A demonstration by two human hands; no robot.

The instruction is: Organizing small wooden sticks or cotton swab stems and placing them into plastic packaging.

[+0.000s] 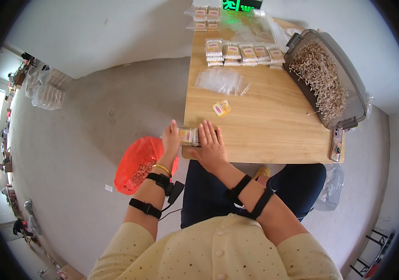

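Note:
At the table's near left corner lies a small clear pack of cotton swabs with a yellow-and-white card in it. My left hand grips the pack's left end, and part of its fingers is hidden. Against the other end rests my right hand, its fingers stretched out and lying flat over the swab tips. A loose yellow-and-white card lies a little beyond the hands. Farther back is a pile of clear plastic bags.
Filled swab packs stand in stacked rows at the back of the wooden table. A tilted grey bin of loose swabs occupies the right side, with a phone near it. A red bag hangs open beside the left edge.

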